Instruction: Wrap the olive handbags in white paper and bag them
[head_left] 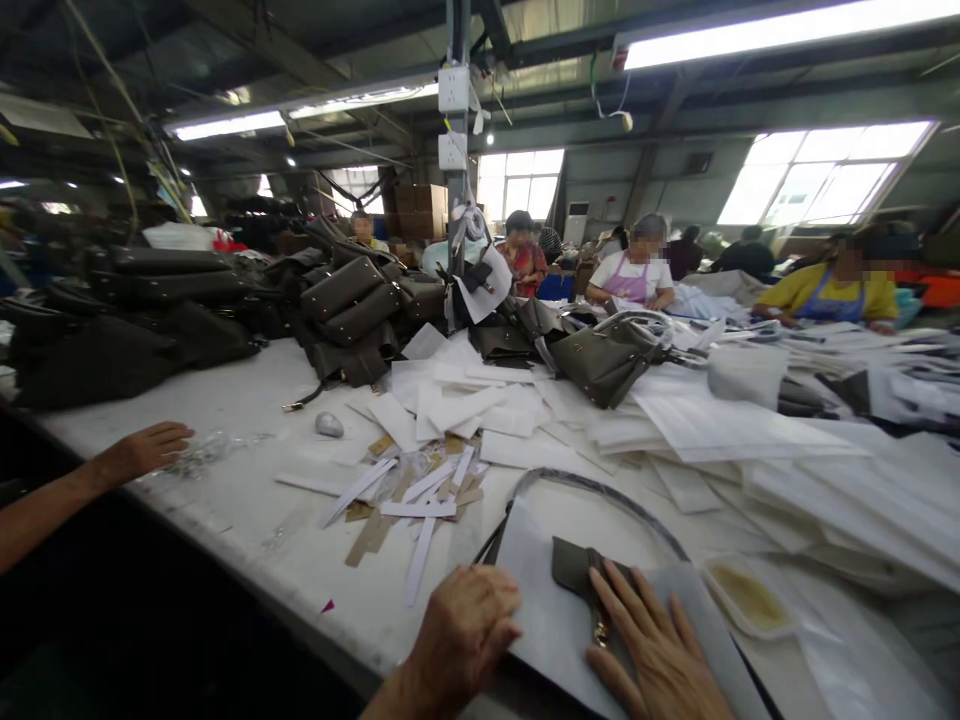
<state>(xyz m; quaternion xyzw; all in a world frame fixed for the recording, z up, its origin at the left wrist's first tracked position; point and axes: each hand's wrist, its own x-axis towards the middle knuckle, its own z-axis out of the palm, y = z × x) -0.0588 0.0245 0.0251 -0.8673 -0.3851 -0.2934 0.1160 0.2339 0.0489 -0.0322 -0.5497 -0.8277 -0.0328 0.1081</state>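
My right hand (652,645) lies flat with fingers spread on a dark leather piece (574,568) with a gold clasp, which rests on a pale sheet (529,540) over a bag. The bag's wrapped handle (607,492) arches behind the hand. Just left of the sheet is my left hand (469,625), its fingers curled together near the bag's edge; whatever they grip, if anything, is hidden. White strips (418,509) and brown card strips (367,538) lie scattered beyond my left hand.
Another person's hand (146,448) reaches over small clear bits at the left. Dark bags (349,300) are heaped at the back. White foam sheets (735,420) cover the right side, near a shallow dish (750,597). Several people sit across the table (255,400).
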